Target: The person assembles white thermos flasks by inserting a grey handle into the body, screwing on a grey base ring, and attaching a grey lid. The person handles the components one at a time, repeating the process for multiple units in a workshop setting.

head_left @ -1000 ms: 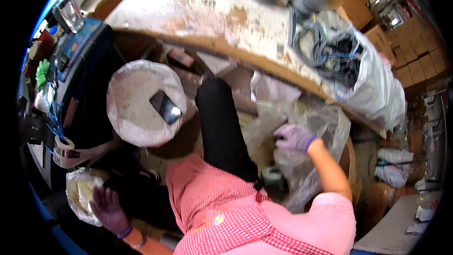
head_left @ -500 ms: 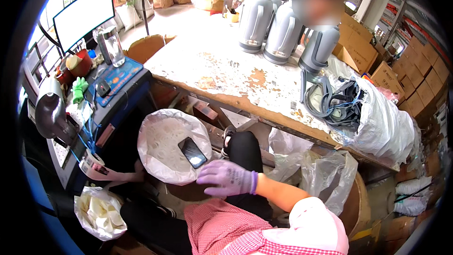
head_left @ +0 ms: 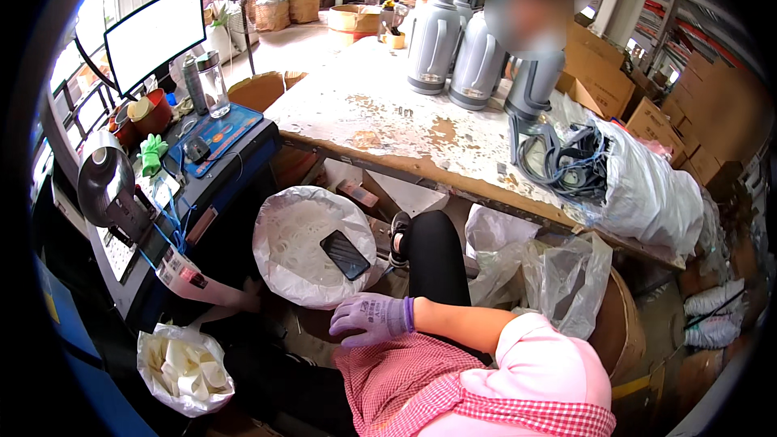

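Note:
My right hand (head_left: 370, 320), in a purple knit glove, hovers palm down above my lap. Its fingers are loosely bent and slightly apart, with nothing visible in them. Just beyond it, a black smartphone (head_left: 346, 255) lies on a heap of clear, ring-shaped pieces (head_left: 293, 231). They fill a round container lined with a white plastic bag (head_left: 271, 279). The hand is apart from the phone. A red checked apron (head_left: 388, 380) covers my lap below the hand. My left hand is out of view.
A worn white worktable (head_left: 348, 117) carries several grey kettle-shaped housings (head_left: 435, 44) and a white sack (head_left: 647, 194) of grey parts. Another person (head_left: 534, 8) is behind them. At left, a desk (head_left: 247, 146) holds a monitor (head_left: 158, 36). A bag of off-white pieces (head_left: 184, 368) stands lower left.
My right hand has drawn back from the phone toward my lap and shifted left, its fingers bending a little more. The whole view has shifted slightly; the phone still lies on the rings.

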The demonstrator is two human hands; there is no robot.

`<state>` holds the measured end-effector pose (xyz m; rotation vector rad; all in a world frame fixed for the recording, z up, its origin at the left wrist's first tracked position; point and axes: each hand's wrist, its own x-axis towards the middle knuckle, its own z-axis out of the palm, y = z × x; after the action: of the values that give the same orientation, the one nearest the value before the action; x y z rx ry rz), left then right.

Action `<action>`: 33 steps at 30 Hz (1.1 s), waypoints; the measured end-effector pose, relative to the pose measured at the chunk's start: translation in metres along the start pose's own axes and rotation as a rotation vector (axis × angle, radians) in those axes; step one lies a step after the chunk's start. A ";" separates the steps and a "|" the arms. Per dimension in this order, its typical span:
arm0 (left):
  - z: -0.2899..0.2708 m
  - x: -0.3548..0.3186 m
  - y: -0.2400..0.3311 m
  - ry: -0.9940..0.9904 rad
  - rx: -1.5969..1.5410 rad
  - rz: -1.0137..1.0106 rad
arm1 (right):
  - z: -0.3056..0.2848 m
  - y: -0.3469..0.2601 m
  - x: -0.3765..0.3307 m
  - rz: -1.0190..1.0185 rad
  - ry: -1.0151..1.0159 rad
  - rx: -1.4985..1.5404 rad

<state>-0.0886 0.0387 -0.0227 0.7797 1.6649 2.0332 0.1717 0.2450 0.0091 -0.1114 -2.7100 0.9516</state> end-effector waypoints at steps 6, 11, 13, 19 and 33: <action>0.007 -0.007 0.009 -0.012 0.224 0.156 | 0.013 0.011 -0.018 0.056 -0.111 -0.063; 0.010 -0.020 0.026 0.054 0.397 0.313 | 0.028 0.000 0.002 0.041 -0.091 0.116; 0.011 -0.030 0.033 0.079 0.477 0.379 | 0.043 -0.002 0.009 0.061 -0.030 0.372; 0.009 -0.075 0.062 0.120 0.849 0.643 | 0.028 -0.033 0.045 0.588 -0.138 1.653; 0.051 0.041 0.084 -0.438 -0.418 -0.107 | -0.077 0.025 -0.073 0.139 -0.271 0.253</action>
<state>-0.0831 0.0849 0.0731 0.8803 0.9795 1.8723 0.2624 0.2990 0.0349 -0.1311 -2.8201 1.4376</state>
